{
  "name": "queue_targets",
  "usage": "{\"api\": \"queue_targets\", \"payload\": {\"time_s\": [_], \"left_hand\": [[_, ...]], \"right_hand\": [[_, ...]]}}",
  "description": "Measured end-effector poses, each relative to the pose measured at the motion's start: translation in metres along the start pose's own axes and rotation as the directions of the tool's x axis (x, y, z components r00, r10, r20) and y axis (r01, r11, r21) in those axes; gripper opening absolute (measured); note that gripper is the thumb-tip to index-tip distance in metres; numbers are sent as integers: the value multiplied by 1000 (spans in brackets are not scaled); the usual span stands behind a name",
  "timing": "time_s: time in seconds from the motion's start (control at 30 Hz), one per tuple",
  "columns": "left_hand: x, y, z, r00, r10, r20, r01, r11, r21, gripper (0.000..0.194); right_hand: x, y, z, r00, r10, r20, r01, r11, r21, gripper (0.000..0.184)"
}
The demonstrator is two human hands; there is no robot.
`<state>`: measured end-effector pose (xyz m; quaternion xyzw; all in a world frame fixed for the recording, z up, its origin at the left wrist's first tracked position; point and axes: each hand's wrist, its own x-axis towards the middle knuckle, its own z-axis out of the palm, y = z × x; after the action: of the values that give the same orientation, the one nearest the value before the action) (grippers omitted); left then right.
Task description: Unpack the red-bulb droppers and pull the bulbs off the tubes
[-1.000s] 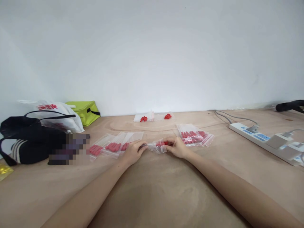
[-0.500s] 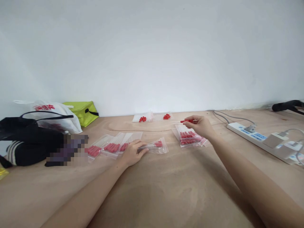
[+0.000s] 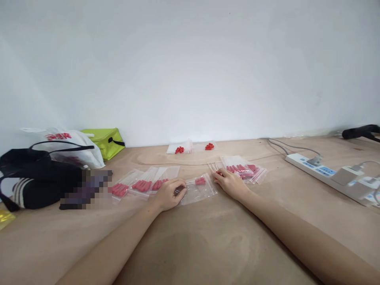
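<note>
Your right hand (image 3: 233,185) pinches red bits (image 3: 219,174), your left hand (image 3: 169,194) a dark thing (image 3: 179,190). The bag (image 3: 194,194) between has some; side bags (image 3: 142,185) more.

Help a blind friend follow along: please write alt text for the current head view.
A left hand curled around a dark object and a right hand holding red pieces flank a clear bag on a wooden table. More bagged red pieces lie on both sides.

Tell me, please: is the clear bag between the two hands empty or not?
Not empty. A few red pieces show through the plastic of the clear bag; the rest of it looks flat.
</note>
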<state>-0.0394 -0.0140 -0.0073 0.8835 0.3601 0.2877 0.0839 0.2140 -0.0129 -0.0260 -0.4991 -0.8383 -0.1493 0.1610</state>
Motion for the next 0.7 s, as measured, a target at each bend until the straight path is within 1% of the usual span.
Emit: {"api": "queue_targets", "payload": {"time_s": [0.1,0.17,0.27,0.33,0.43,0.5,0.6,0.7], "left_hand": [[0,-1,0,1000,-12,9,12,1000,2,14],[-1,-3,1,999,-33,4,33,999,32,20],[-1,-8,4,999,-39,2,38,993,114,33],[-1,-10,5,999,-33,28,28,988,150,33],[0,-10,4,997,-48,65,38,989,141,31],[0,-8,3,996,-51,75,42,993,114,31],[0,-5,0,995,-14,95,7,997,70,32],[0,-4,0,995,21,100,-26,998,50,29]], "right_hand": [[-1,-3,-2,1000,-21,-12,22,999,41,24],[-1,-5,-4,999,-7,-44,10,998,68,26],[-2,-6,-7,994,29,-103,-18,995,99,23],[-2,-6,-7,991,53,-124,-34,988,151,19],[-1,-8,-6,988,99,-115,-66,962,265,14],[0,-10,-6,988,116,-104,-79,948,309,14],[2,-12,-11,993,82,-80,-52,944,326,22],[3,-15,-15,997,42,-60,-17,934,358,25]]}}
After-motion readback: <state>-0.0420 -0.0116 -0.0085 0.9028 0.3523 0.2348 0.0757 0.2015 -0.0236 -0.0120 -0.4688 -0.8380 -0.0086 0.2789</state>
